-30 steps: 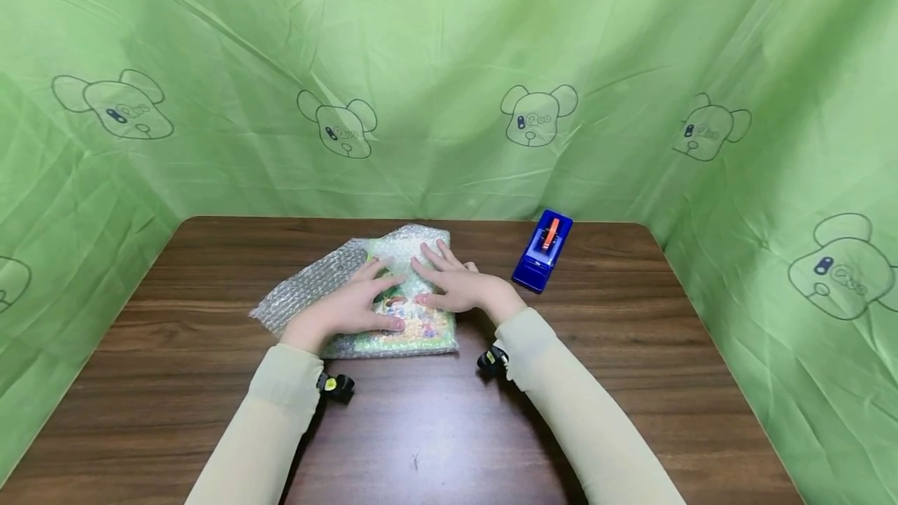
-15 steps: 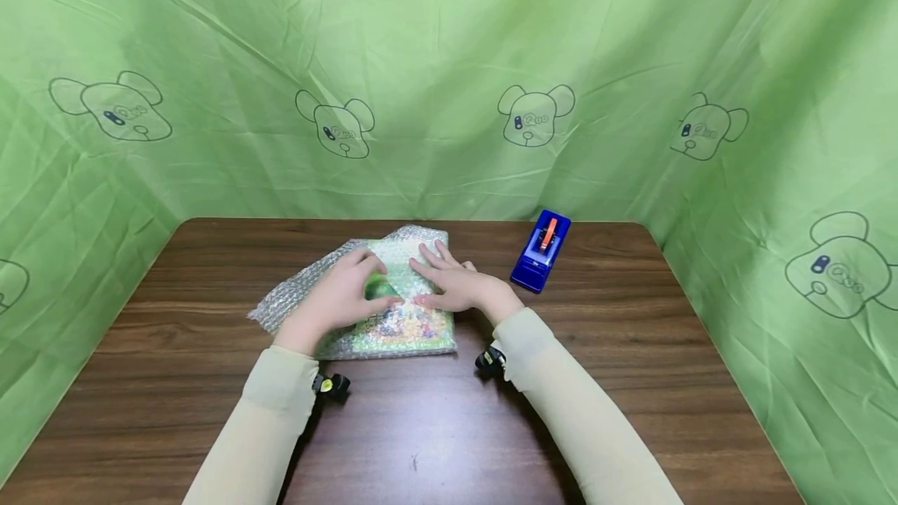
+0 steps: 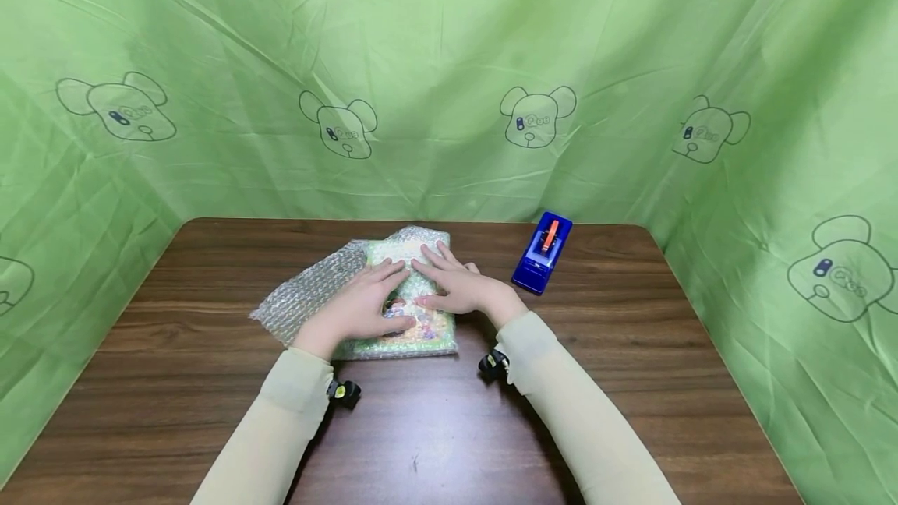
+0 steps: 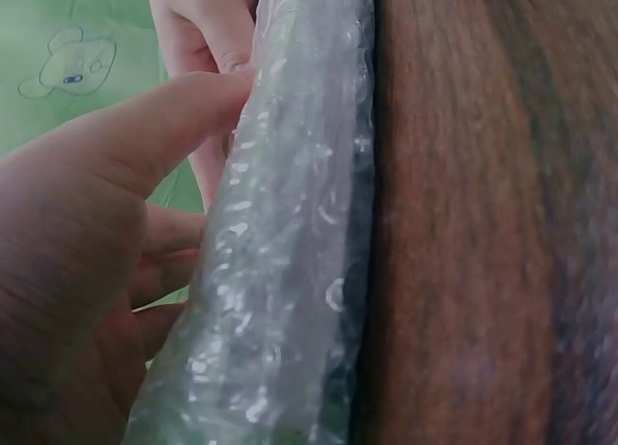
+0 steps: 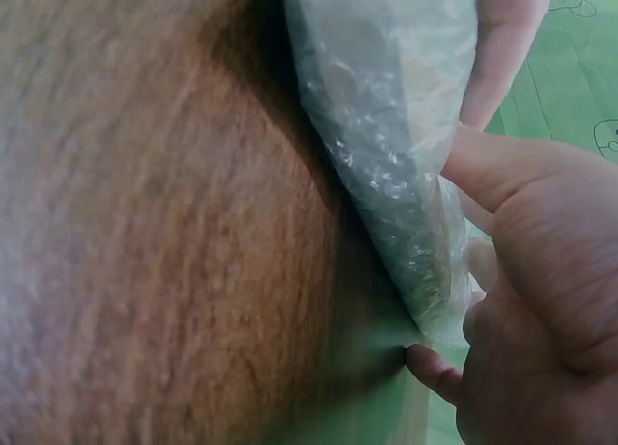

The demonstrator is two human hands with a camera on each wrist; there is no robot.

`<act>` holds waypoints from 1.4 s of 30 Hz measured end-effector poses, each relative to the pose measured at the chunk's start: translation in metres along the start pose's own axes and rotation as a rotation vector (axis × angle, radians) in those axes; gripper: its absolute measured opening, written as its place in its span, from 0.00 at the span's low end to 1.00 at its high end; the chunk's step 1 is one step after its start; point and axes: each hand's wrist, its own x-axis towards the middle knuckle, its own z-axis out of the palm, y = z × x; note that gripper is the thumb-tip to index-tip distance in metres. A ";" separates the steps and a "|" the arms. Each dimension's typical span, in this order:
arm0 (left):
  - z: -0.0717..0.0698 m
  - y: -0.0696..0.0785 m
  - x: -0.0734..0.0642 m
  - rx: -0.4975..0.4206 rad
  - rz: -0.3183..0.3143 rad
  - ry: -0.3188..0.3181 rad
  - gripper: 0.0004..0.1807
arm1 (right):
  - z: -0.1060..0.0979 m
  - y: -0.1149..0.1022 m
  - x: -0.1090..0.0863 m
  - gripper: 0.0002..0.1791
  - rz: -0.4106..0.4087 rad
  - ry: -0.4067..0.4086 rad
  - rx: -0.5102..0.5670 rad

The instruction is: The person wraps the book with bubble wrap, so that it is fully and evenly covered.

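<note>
A flat, book-sized thing with a colourful green print (image 3: 429,327) lies on the table inside clear bubble wrap (image 3: 302,296), whose loose part spreads out to the left. My left hand (image 3: 365,304) rests on the wrapped thing with fingers spread and thumb toward its near side. On the right half lies my right hand (image 3: 459,287), its fingers spread and pointing away from me. Both wrist views show the puffy edge of the bubble wrap (image 4: 280,233) close to the tabletop, with a thumb (image 5: 497,165) on its upper side. Neither hand is curled round anything.
A blue tape dispenser (image 3: 542,252) with an orange wheel stands at the back right of the brown wooden table (image 3: 617,318). Green cloth (image 3: 435,84) printed with bear heads hangs behind the table and along both sides.
My left hand drew back to the left with bent fingers, then slid right over the print and spread flat. My right hand has kept its place, and so has the wrapped thing.
</note>
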 end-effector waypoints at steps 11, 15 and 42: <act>-0.003 -0.002 0.000 -0.070 -0.046 -0.044 0.60 | 0.011 -0.014 -0.006 0.40 0.004 0.109 -0.043; -0.002 -0.003 0.000 -0.080 -0.046 -0.040 0.60 | 0.015 -0.015 -0.016 0.40 -0.020 0.111 0.002; 0.001 -0.010 0.001 -0.131 -0.031 -0.047 0.59 | 0.026 0.003 -0.048 0.61 -0.109 0.072 0.230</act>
